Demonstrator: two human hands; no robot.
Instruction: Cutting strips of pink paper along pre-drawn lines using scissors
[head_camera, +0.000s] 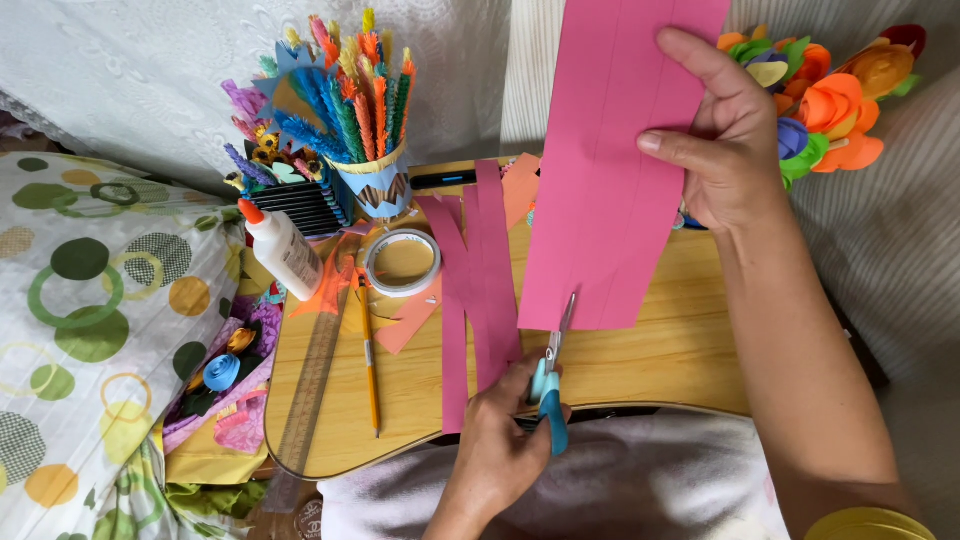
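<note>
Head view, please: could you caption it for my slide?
Left hand works blue-handled scissors into a pink paper sheet held up by the right hand.

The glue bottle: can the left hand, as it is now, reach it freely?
Probably not at once: the left hand is holding the scissors, which are cutting the pink paper. The path over the table to the glue bottle looks open.

A white glue bottle (283, 250) with an orange cap lies tilted at the left edge of the desk (660, 360), its cap pointing up and left, just beside the roll of tape (402, 262); a pale label wraps its body, too small to make out. Behind it stands a paper cup (375, 185) wrapped in blue and yellow paper, packed with coloured paper stems. No signs or screens are in view.
</note>
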